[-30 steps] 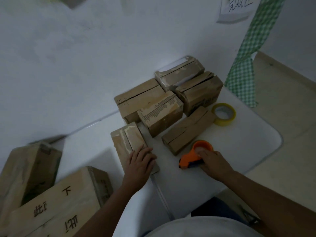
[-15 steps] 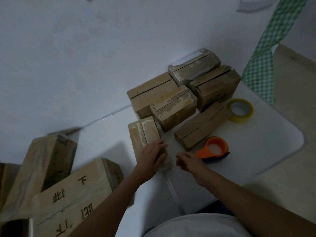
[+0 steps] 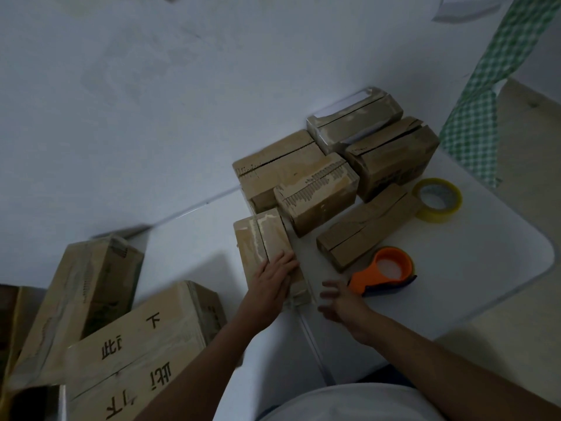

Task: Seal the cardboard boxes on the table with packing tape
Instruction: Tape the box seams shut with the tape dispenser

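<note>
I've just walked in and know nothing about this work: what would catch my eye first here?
Probably the bright orange tape dispenser lying on the white table, just beyond the open right hand. Next, the cluster of worn cardboard boxes against the wall, with the left hand resting flat on the nearest box. A yellow tape roll sits behind.

The left hand (image 3: 273, 279) covers the near box's (image 3: 261, 238) seam end, and the lettered carton (image 3: 136, 354) runs past the bottom edge.

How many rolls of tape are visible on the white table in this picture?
2. The yellow tape roll lies loose at the far right, beside the long box. The second roll sits inside the orange tape dispenser, near the right hand. The boxes could hide others.
</note>
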Available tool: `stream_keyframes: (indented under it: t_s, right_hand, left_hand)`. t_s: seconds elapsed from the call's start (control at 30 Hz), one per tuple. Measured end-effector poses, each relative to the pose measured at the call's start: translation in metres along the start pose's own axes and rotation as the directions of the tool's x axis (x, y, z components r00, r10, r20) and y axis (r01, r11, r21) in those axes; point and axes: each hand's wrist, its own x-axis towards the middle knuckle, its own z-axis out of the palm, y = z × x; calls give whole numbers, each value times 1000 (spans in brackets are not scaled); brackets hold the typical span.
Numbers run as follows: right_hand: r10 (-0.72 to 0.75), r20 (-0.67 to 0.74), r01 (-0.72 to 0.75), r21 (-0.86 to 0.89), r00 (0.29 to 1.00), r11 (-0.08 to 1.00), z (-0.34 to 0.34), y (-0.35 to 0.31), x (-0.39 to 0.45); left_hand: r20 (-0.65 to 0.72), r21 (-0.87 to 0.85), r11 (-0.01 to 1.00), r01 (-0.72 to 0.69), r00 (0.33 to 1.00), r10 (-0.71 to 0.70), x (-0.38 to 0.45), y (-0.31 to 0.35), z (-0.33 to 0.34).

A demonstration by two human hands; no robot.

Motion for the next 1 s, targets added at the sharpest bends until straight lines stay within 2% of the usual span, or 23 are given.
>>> stream_keyframes:
  t_s: [0.07, 0.13, 0.2, 0.33, 0.57, 0.8, 1.0]
  right_hand:
    - [274, 92, -288, 258, 958, 922, 3, 6, -2]
    - [339, 213, -399, 416, 916, 817, 5, 6, -4]
    - [289, 208, -354, 454, 934, 817, 8, -1, -4]
    - [189, 51, -192, 432, 981, 881, 12, -7, -4]
    - [-45, -84, 73, 374, 995, 925, -1, -1, -19]
    - [-165, -114, 192, 290, 980, 938, -2, 6, -34]
    - [-263, -161, 287, 151, 951, 946, -4, 8, -33]
  left_hand:
    - [-5, 8, 1000, 1, 1000, 0, 0, -1, 1]
    - [-8, 15, 1000, 1, 1000, -1, 0, -2, 2]
    - [-11, 10, 1000, 4, 1000, -4, 0, -2, 2]
    - [-11, 22, 1000, 1, 1000, 0, 0, -2, 4]
    - [1, 27, 1000, -4, 1000, 4, 0, -2, 3]
    - [118, 212, 969, -124, 988, 100, -4, -8, 0]
    - [17, 374, 915, -150, 988, 155, -6, -6, 12]
